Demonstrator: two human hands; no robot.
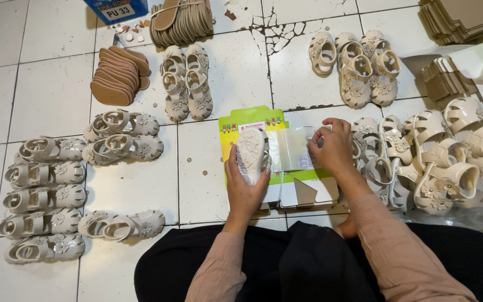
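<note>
Head view looks down on a person seated on a white tiled floor [51, 95]. Left hand [245, 187] is closed around a cream sandal [252, 154], held sole up so the pale, patterned tread faces the camera; it sits over the left part of a green and yellow shoebox [278, 162]. Right hand [334, 148] rests fingers down on a clear plastic sheet [290, 148] lying in the box, fingertips pinching its right edge. Both sleeves are pale pink, above a black lap.

Floor tiles are glossy white with dark grout, and several near the top are cracked. To the left, a column of cream sandals [43, 198] lies on its side in rows, with more pairs [123, 140] just beside it. Above these sit a stack of brown insoles [117, 75] and a fan of tan insoles [183, 22], with a blue box [115, 10] at the top edge. Another group of sandals [359, 64] stands upper right, and a dense heap of them [448, 159] lies just beside the right hand. Folded cardboard stacks [454, 19] fill the top right corner.
</note>
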